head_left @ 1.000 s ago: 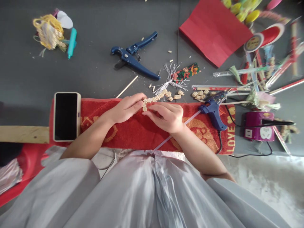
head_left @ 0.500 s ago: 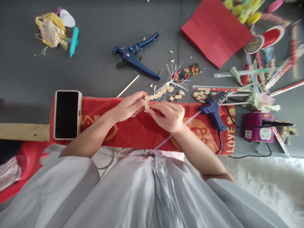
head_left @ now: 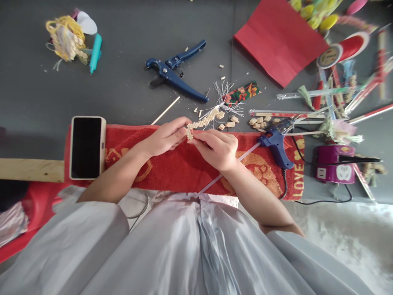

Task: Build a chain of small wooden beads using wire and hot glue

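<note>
Towel lies below. Right hand and left hand, fingers nearly closed, pinch the near end of a beaded strip over the towel's far edge; apparently fine adjusting, next needing a steady grip.

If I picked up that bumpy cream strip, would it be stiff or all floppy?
The cream strip would probably flop, since it bends sharply between left hand and right hand. It's likely light, being narrow with tiny bumps. White threads near its far end might snag, as they splay outward.
</note>
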A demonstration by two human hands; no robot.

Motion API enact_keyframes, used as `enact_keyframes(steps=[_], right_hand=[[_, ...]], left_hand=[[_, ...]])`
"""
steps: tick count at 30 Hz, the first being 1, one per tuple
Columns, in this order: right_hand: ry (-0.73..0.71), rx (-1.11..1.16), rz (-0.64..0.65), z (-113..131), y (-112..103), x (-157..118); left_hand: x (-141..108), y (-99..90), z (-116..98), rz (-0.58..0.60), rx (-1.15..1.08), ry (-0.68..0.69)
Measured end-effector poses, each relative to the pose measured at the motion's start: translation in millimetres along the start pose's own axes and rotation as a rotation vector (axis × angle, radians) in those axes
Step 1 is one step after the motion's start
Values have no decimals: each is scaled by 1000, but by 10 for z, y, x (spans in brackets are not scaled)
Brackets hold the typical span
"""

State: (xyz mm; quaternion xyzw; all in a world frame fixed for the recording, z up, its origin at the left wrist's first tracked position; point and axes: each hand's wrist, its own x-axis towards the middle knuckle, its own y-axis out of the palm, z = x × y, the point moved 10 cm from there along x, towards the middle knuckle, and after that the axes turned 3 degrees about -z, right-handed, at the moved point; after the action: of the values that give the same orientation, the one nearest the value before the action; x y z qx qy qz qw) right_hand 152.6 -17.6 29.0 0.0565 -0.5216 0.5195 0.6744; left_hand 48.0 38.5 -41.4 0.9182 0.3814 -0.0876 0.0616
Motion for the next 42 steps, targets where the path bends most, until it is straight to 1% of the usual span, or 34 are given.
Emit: enact_keyframes(steps=[10,19,24,30,32,36,39,42], right_hand=[[-24,-21,4,30,5,8],[-30,10,-3,38,-4,15],[-43,17,-17,61,-11,30],[6,16,5,5,10,12],[19,12,22,-14,24,0],[25,-11,37,-31,42,-13],[51,-16,61,-64,80,-27],[87,-10,117,-115,150,-62]], left_hand=[[7,-13,19,2,25,21],[17,10,42,12,-74,-17],[18,6,59,7,-94,-35],[13,4,31,-4,-72,-21],[12,-1,24,-6,-43,-7],[19,-53,25,-27,83,24],[33,-100,32,-39,186,13],[45,-149,7,-70,302,2]])
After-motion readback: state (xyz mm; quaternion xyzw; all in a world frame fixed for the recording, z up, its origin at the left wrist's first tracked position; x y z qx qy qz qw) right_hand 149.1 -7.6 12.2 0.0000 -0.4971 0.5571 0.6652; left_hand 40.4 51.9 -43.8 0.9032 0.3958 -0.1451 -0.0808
